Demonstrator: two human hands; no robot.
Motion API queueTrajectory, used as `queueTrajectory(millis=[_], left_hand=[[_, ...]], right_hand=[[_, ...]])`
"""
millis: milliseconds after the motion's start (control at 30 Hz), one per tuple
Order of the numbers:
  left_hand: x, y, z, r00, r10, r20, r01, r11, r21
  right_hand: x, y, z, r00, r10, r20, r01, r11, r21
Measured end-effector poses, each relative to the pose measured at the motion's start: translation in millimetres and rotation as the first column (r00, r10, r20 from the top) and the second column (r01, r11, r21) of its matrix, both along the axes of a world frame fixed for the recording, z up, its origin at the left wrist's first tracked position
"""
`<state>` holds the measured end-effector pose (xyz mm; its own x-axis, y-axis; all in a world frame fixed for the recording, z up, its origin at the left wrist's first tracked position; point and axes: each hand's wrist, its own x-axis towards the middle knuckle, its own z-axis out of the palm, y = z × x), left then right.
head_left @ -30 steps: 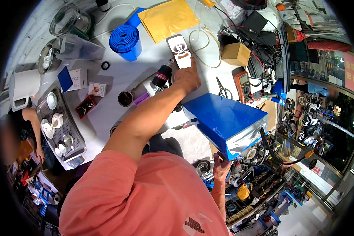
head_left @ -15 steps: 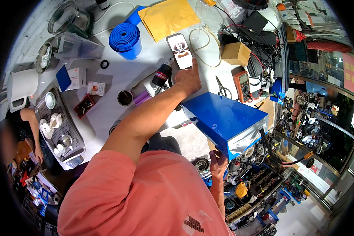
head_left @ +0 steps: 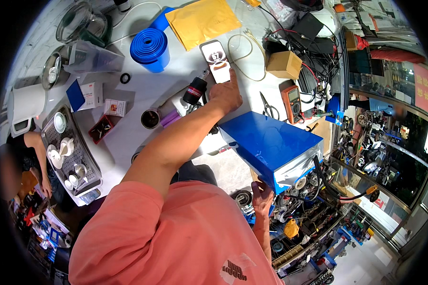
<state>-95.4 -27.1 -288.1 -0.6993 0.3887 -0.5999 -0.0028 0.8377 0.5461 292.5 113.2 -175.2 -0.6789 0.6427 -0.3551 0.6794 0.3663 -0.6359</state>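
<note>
My left hand reaches across the table with its index finger stretched out to the lower right edge of a white-screened phone; the other fingers are bent and hold nothing. A black and red cylindrical tool lies just left of that hand. A big blue-wrapped battery pack sits tilted at the table's near edge, with clear film on its end and thick black cables coming out. My right hand grips the pack's lower near corner from below; some of its fingers are hidden.
Behind the phone lie a rolled blue sheet and a yellow envelope. Right of it are scissors, a multimeter and a cardboard box. A tray of cups stands at left, beside another person's arm.
My left fingertip stays at the phone's edge and my right hand stays on the battery pack. The whole view has shifted very slightly; nothing else has visibly moved.
</note>
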Motion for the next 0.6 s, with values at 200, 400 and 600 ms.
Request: queueTrajectory(millis=[200,400,600], left_hand=[[-2,0,2,1.0,0.008,-0.006,-0.009,1.0,-0.015],[-4,0,1,1.0,0.005,-0.001,-0.005,1.0,-0.024],[-5,2,-7,0.999,0.036,-0.014,-0.036,0.999,-0.001]], right_hand=[[2,2,-4,1.0,0.007,-0.006,-0.007,1.0,0.002],[2,8,1,0.986,0.047,0.159,-0.039,0.998,-0.055],[1,7,3,0.977,0.036,0.208,-0.028,0.999,-0.044]])
